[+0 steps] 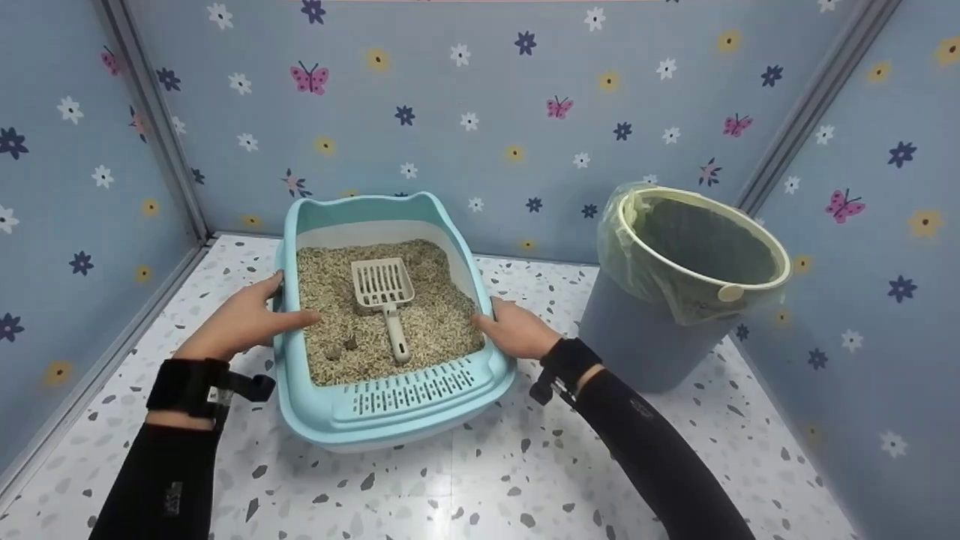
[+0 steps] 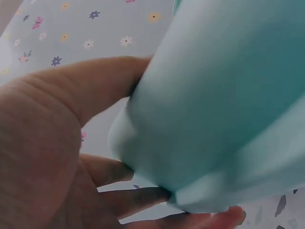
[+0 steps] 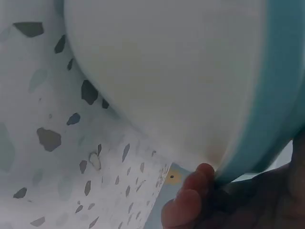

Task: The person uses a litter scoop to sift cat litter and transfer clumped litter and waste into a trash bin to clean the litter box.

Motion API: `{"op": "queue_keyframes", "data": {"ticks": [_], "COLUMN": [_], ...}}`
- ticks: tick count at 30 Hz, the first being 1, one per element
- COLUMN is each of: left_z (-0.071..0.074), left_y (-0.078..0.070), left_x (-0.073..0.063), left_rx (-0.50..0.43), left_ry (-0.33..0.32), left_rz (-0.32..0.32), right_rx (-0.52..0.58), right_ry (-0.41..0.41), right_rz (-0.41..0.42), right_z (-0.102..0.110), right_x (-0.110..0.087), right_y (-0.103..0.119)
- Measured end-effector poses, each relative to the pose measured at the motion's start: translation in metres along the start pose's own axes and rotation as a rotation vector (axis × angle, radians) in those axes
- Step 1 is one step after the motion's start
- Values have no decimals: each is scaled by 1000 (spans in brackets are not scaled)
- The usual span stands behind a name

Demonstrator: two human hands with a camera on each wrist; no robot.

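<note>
A litter box point(image 1: 405, 431) with a light-blue rim and a white base sits between my two hands, tilted in the head view. My left hand point(image 1: 244, 319) grips its left rim, thumb over the top and fingers underneath, as the left wrist view shows. On the opposite side my right hand point(image 1: 521, 330) holds the right rim, its fingertips point(image 3: 181, 210) curled under the edge. Tan pellet litter point(image 1: 330, 300) fills the box, with a few dark clumps near the front left. A beige slotted scoop point(image 1: 394, 330) lies on the litter, handle toward me.
To the right stands a grey-blue bin point(image 1: 630, 337) with a cream ring point(image 1: 784, 262) and a greenish liner bag point(image 1: 622, 240). Flower-patterned panels point(image 1: 480, 90) enclose the back and both sides. The floor point(image 1: 420, 495) is white with grey speckles.
</note>
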State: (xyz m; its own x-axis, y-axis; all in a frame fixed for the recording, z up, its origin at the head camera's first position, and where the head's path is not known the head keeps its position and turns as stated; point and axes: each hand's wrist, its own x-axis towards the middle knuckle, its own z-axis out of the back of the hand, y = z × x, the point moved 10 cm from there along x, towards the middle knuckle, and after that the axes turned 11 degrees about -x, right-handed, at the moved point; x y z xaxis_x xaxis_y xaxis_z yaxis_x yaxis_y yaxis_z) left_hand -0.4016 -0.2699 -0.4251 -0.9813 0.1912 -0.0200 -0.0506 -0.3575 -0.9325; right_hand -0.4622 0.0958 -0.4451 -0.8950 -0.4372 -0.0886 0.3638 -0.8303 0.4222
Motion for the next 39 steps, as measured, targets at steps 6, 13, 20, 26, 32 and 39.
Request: {"op": "queue_keyframes", "data": {"ticks": [6, 13, 20, 26, 32, 39], "left_z": [-3, -9, -17, -31, -41, -43], "left_y": [0, 0, 4, 4, 8, 15], "left_x": [4, 10, 19, 25, 26, 22], "left_rx": [-19, 17, 43, -15, 15, -22], "left_ry": [6, 32, 71, 106, 82, 40], "left_rz": [-35, -68, -30, -31, -21, -28], "right_rx": [-80, -101, -44, -39, -32, 3], "right_ry": [-3, -35, -70, -102, -118, -123], "right_rz": [29, 23, -32, -84, -101, -120], "right_z": [0, -1, 1, 4, 2, -1], "right_x": [-5, -22, -45, -64, -75, -85], "right_y": [3, -3, -11, -19, -25, -23]}}
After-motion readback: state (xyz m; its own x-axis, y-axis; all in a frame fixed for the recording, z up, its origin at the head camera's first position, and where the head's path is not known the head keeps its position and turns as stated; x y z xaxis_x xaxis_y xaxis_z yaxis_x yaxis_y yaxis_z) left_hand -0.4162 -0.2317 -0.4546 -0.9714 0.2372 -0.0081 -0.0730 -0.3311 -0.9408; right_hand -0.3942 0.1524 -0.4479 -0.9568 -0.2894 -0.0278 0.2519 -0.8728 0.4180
